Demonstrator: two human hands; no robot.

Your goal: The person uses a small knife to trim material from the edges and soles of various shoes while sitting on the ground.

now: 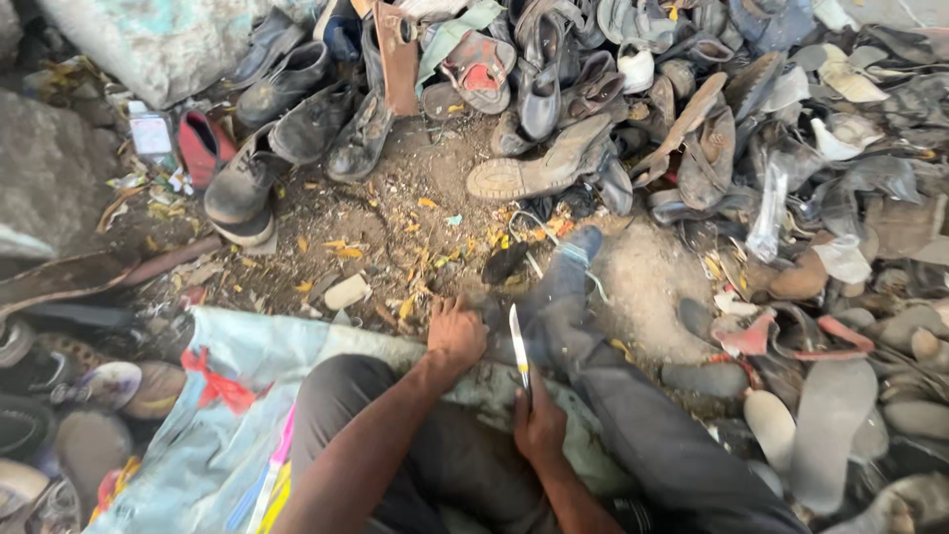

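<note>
My right hand [539,425] is shut on the handle of a knife [518,341], whose blade points up and away from me. My left hand [457,331] rests knuckles-up on the dirt ground, just left of the blade, its fingers curled down onto something I cannot make out. Both hands sit between my legs in dark trousers [633,415]. My right leg stretches forward, and a dark shoe [571,259] lies at its far end. A small dark scrap [505,262] lies on the dirt beyond the hands.
A large heap of old shoes and boots [554,89] fills the back and right. Loose soles [830,415] lie at the right. A pale blue sack [237,396] spreads under me at left, with more shoes [59,396] beside it. Grey rocks [49,168] stand at far left.
</note>
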